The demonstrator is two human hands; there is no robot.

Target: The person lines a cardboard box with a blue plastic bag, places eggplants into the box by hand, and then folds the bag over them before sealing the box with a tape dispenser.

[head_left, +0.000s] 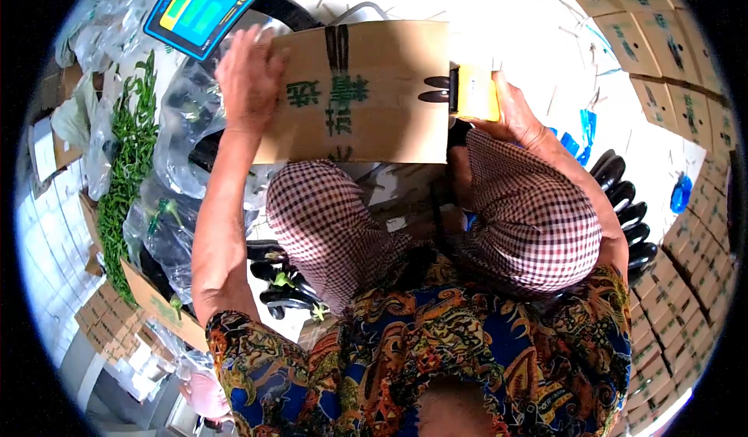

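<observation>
A closed cardboard box with green printed characters and eggplant drawings lies in front of my knees. At its left end is my left hand, fingers stretched out and slightly blurred, lying against the edge. My right hand grips a yellow tape dispenser with a black edge, which sits against the box's right end. Its fingers are partly hidden behind the dispenser. Whether tape runs from it onto the box cannot be made out.
A digital scale display stands beyond my left hand. Green peppers and clear plastic bags are at left. Eggplants lie at right, more eggplants by my left leg. Stacked cartons line the right side.
</observation>
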